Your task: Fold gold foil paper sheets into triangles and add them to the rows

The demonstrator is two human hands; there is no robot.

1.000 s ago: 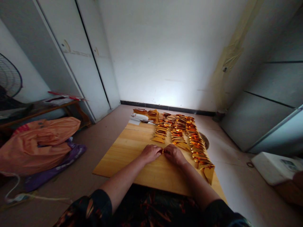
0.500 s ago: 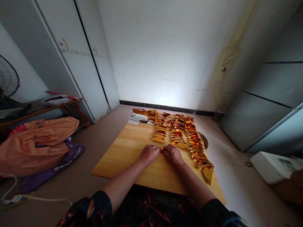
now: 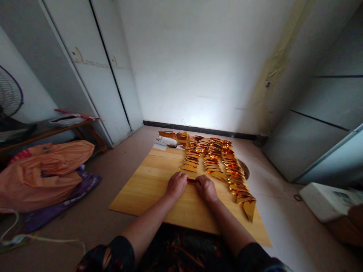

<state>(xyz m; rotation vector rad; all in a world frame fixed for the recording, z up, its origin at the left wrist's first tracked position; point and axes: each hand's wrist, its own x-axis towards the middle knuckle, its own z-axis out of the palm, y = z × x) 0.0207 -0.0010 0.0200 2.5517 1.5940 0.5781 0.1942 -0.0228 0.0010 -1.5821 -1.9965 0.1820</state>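
Gripping a narrow gold-foil strip (image 3: 191, 181) at the centre of the frame, between left hand (image 3: 176, 185) and right hand (image 3: 207, 187), over a wooden board (image 3: 153, 185).
Spread wider apart than half a second ago, baring more foil, probably smoothing along its length; curled nearly closed on either end. Looks level, glossy, dark copper-gold.

Dark sleeves (image 3: 115, 254), orange-brown print

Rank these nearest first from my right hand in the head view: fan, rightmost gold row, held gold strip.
1. Gold strip: between left hand and right hand.
2. Rightmost gold row: right side of board.
3. Fan: picture's far left edge.
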